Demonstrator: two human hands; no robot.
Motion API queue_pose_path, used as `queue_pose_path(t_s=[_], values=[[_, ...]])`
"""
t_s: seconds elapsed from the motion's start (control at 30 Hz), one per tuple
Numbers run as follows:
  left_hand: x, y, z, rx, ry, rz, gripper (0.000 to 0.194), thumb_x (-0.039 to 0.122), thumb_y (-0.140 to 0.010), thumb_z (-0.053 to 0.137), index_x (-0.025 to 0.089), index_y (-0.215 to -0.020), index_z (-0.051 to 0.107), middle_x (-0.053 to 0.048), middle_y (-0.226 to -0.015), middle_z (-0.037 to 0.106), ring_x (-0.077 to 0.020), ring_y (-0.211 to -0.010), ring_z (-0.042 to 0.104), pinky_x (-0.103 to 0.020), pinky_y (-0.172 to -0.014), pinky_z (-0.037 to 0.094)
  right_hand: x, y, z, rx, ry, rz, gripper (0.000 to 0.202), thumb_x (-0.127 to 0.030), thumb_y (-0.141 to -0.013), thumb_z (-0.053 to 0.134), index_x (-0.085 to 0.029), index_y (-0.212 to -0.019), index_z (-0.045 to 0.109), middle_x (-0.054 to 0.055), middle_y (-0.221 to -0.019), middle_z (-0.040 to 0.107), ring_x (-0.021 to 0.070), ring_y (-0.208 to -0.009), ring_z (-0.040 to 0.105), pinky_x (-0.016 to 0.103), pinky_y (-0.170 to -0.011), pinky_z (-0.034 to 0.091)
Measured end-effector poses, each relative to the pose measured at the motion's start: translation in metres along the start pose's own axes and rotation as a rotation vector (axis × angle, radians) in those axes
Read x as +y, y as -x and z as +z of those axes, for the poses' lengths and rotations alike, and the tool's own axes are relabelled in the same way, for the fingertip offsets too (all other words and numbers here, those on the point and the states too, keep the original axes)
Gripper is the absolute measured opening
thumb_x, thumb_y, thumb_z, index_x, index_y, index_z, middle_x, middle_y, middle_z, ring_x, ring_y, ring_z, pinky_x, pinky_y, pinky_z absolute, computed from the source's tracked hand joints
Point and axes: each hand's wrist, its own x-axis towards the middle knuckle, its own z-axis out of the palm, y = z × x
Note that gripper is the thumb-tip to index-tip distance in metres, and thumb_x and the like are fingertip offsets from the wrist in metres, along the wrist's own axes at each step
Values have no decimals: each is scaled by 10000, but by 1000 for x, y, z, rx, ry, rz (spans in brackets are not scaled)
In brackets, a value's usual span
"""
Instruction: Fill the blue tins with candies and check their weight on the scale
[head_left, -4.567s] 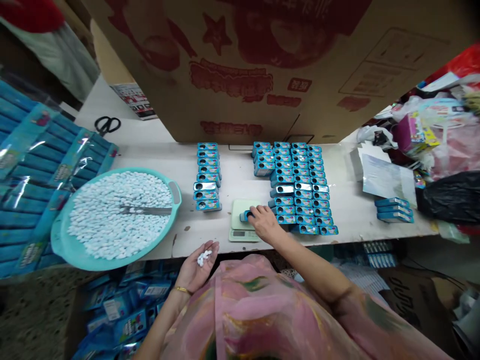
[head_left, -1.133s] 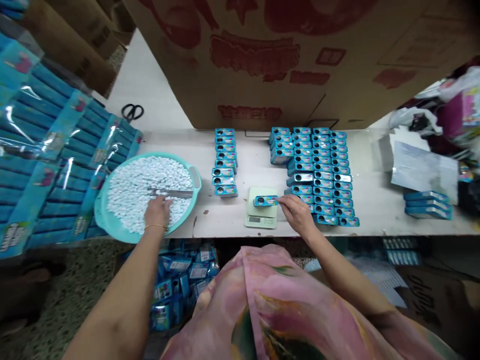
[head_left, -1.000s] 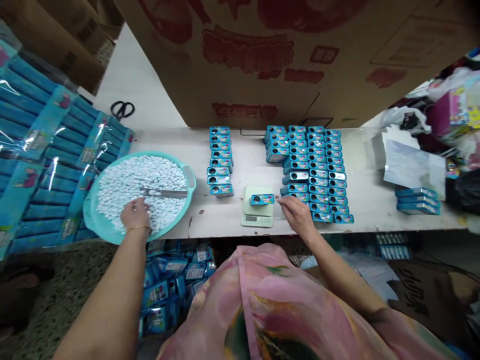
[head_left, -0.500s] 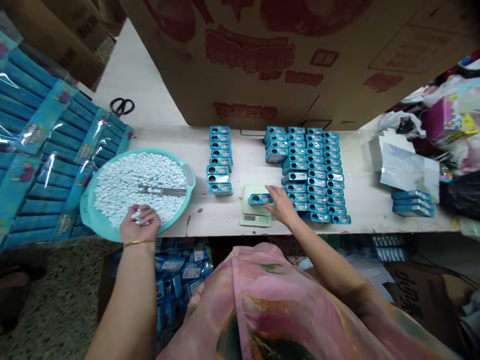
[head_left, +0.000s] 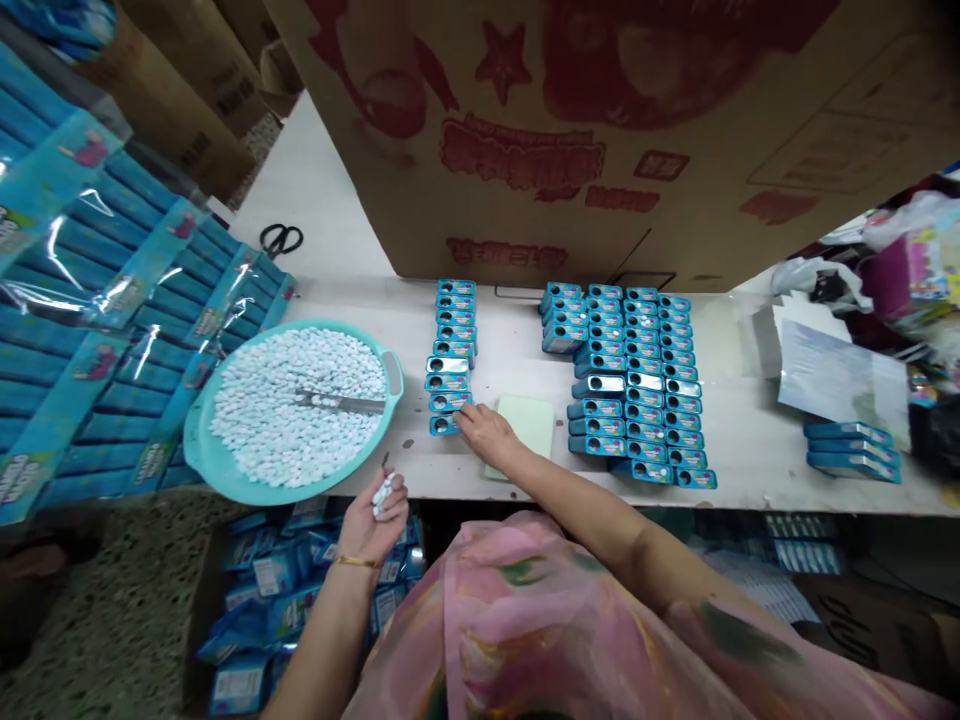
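Note:
My left hand (head_left: 381,512) is cupped, palm up, around several small white mints (head_left: 383,494), just off the table's front edge beside the turquoise basin (head_left: 196,455). That basin holds a heap of white mints (head_left: 285,410) with a metal scoop (head_left: 352,404) lying in them. My right hand (head_left: 486,437) has its fingers closed on the end of a small blue tin (head_left: 444,425), the nearest in the left column of tins (head_left: 455,333). Beneath my right wrist is a pale green kitchen scale (head_left: 534,418), its display hidden by the arm.
Packed rows of blue tins (head_left: 643,395) stand right of the scale. A large cardboard box (head_left: 555,150) blocks the back. Black scissors (head_left: 281,240) lie behind the basin, near wrapped blue packs (head_left: 97,300). Three tins (head_left: 853,452) are stacked at right. Below is a carton of blue packs (head_left: 274,605).
My right hand has carried the blue tin left from the scale to the near end of the left column. My left hand has come out of the basin rightward with mints. The view has shifted slightly.

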Motion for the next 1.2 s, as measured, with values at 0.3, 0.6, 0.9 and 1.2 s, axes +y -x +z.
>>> queue_pose_path(t_s=[0.3,0.6,0.9,1.2], values=[[-13,6,-2,39,-49,-24,308,106,-856,238,114,-714,512,-2,-560,451,-11,-359,363,-84,-281,272,180,-6,-61,439,139,328,286,-287,-864,353,-134,-893,593,122,-960,536,184,-894,450,338,-774,395],[-36,10,-1,-28,-4,-140,255,121,-850,290,104,-709,501,1,-595,448,-2,-383,364,-84,-291,267,194,5,-57,177,340,157,329,-135,-869,273,-107,-782,589,171,-1060,490,198,-900,399,341,-730,301],[-49,-1,15,3,-66,-214,213,143,-845,333,116,-824,543,-15,-616,532,-36,-449,473,-119,-372,396,87,55,-69,-34,349,-62,211,-94,-747,449,-181,-899,568,90,-953,518,200,-837,402,326,-700,286],[-64,-7,21,53,-91,-180,240,137,-835,348,83,-829,582,-117,-847,649,-173,-785,626,-293,-676,531,8,76,-41,-34,167,-137,226,-171,-830,390,-133,-998,535,116,-1014,534,202,-880,449,340,-747,365]])
